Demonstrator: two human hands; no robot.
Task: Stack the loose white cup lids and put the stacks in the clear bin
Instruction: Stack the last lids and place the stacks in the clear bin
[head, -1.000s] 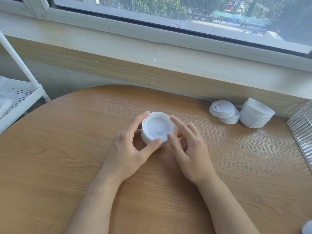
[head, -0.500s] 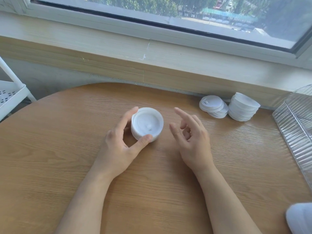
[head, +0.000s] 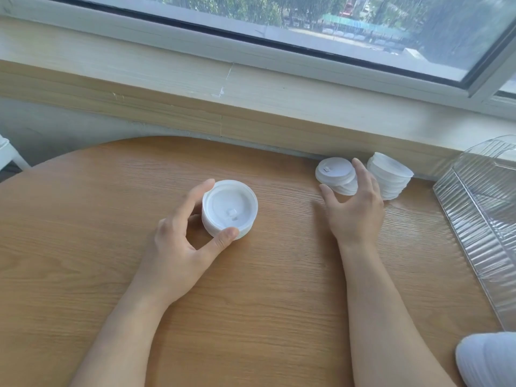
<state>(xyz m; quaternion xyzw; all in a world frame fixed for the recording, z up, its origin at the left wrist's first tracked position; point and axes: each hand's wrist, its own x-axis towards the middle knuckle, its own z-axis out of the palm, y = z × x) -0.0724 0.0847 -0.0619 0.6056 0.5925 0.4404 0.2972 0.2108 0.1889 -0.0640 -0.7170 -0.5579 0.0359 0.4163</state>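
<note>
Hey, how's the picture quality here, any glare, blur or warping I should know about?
Head view: daylight from the window washes out the white lids in the left hand, so the stack shows little detail; wide-angle bending curves the sill; the clear bin shows bright glints on its ribs; the right hand looks slightly soft.

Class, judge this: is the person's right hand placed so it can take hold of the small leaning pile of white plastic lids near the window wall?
Probably yes. The right hand is spread open around the small leaning pile of white plastic lids, and nothing lies between them.
</note>
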